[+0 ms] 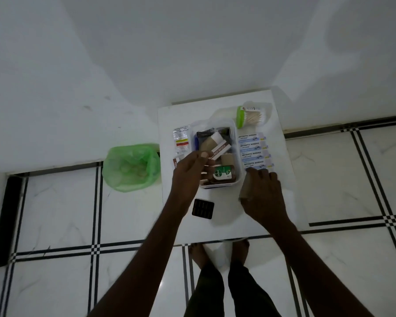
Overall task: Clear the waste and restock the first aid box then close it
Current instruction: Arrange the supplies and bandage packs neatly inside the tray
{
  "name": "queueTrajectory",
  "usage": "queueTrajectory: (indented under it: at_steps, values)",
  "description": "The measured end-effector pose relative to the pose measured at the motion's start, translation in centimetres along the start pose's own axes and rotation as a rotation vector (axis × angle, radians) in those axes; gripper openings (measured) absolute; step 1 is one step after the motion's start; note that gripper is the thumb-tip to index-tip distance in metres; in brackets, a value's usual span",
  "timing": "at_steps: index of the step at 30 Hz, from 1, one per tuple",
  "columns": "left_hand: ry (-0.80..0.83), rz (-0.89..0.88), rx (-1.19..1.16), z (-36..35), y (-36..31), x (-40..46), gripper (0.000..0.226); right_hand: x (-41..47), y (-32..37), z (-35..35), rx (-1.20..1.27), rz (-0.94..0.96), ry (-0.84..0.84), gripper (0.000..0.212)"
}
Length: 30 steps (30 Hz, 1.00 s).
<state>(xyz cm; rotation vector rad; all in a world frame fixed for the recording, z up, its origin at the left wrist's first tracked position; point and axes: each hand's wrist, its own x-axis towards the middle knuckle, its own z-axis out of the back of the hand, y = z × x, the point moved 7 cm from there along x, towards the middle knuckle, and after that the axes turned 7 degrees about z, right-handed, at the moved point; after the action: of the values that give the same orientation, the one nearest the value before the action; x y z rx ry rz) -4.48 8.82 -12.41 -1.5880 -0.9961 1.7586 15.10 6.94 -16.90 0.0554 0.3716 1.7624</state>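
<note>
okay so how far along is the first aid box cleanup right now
Early. Nothing looks finished. In hand: the left hand lifts a long white-and-brown carton over the open box; the right hand grips a brown roll. Left: cardboard tubes remain in the box, antiseptic bandage packs and cotton swabs wait outside, and the box isn't closed.
</note>
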Motion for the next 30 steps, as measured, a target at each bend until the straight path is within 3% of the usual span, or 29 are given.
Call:
queueTrajectory:
  at_steps: [4, 8, 11, 13, 16, 18, 23, 27, 30]
  values:
    - [-0.047, -0.08, 0.054, 1.5, -0.1, -1.2, 0.025, 0.2, -0.4, 6.1, 0.037, -0.1, -0.208, 0.074]
    - [-0.174, -0.119, 0.29, 3.8, 1.1, -2.4, 0.024, 1.4, 3.1, 10.1, 0.186, -0.075, -0.391, 0.074]
    - [-0.238, -0.152, 0.559, 4.5, 4.4, -3.5, 0.02, 3.0, 6.5, 8.9, 0.228, -0.022, -0.326, 0.074]
    - [-0.189, -0.221, 0.806, 3.6, 7.1, -3.8, 0.013, 4.0, 8.1, 7.7, 0.207, -0.013, -0.274, 0.076]
    - [-0.058, -0.317, 1.137, 1.4, 10.6, -3.2, 0.044, 5.6, 9.3, 5.8, 0.152, -0.044, -0.199, 0.076]
    - [-0.077, -0.348, 1.241, 0.9, 11.4, -2.7, 0.054, 6.3, 9.9, 4.7, 0.058, -0.033, -0.174, 0.074]
    - [-0.229, -0.357, 1.155, 2.2, 10.2, -1.7, 0.043, 6.6, 10.0, 2.9, -0.109, -0.044, -0.155, 0.075]
    - [-0.402, -0.37, 0.968, 5.3, 6.9, -3.1, 0.022, 6.6, 9.7, 2.7, -0.116, 0.097, -0.066, 0.035]
    - [-0.498, -0.357, 0.782, 7.6, 2.7, -4.5, 0.017, 6.8, 9.4, 2.6, -0.002, 0.187, 0.003, 0.039]
